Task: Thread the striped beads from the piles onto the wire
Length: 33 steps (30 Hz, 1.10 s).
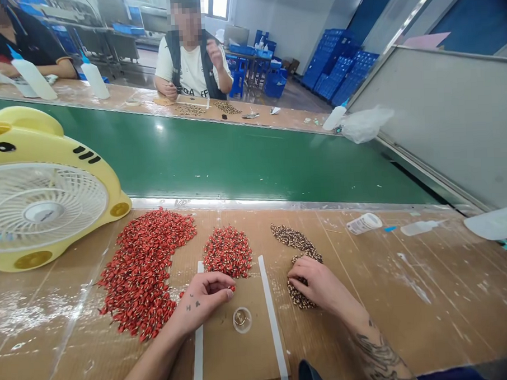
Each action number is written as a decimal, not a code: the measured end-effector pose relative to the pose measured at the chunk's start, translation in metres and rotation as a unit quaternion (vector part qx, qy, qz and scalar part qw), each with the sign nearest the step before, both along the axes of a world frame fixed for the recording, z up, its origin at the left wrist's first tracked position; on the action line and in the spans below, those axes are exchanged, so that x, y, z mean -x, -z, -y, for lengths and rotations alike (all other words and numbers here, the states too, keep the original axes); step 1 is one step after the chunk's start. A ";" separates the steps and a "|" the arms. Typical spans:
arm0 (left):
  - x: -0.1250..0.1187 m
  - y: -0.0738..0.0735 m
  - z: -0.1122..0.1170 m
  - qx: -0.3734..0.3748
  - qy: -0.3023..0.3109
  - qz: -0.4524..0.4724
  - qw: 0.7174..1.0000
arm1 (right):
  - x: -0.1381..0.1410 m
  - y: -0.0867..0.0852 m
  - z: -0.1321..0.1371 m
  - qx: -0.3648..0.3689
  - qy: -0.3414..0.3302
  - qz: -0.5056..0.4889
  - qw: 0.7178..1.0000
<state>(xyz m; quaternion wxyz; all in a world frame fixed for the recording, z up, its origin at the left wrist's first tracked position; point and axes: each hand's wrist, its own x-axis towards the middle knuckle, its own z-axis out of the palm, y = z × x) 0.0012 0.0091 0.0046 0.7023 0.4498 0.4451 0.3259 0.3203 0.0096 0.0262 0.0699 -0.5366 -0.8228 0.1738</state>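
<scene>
My left hand (207, 295) is closed in a pinch, with a bit of a small red piece (232, 288) showing at its fingertips. It hovers over a brown cardboard sheet (244, 358) edged with two white tape strips. Just below the fingertips stands a small clear round cup (242, 320) with something thin and glue-like or shiny inside. My right hand (314, 280) dips its bent fingers into a pile of small dark-and-gold pieces (298, 297); what they pinch is hidden. A small heap of red pieces (226, 250) lies beyond my left hand, a larger red heap (145, 267) to its left.
A yellow fan (66, 125) stands at the left. Behind runs a green conveyor belt (235, 163), with two people (193, 64) across it. At the right lie a white jar (364, 223), a small bottle (418, 227) and a larger white bottle (496, 223).
</scene>
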 end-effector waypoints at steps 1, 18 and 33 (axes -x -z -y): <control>0.000 0.001 0.000 -0.003 -0.001 -0.001 1.000 | 0.001 -0.002 0.000 -0.002 -0.002 -0.008 1.000; -0.005 0.002 0.005 -0.315 -0.099 -0.115 0.937 | 0.122 0.002 0.000 0.002 0.034 -0.373 0.927; -0.006 0.008 0.007 -0.488 -0.090 -0.212 0.842 | 0.125 0.004 0.006 -0.009 0.021 -0.337 0.941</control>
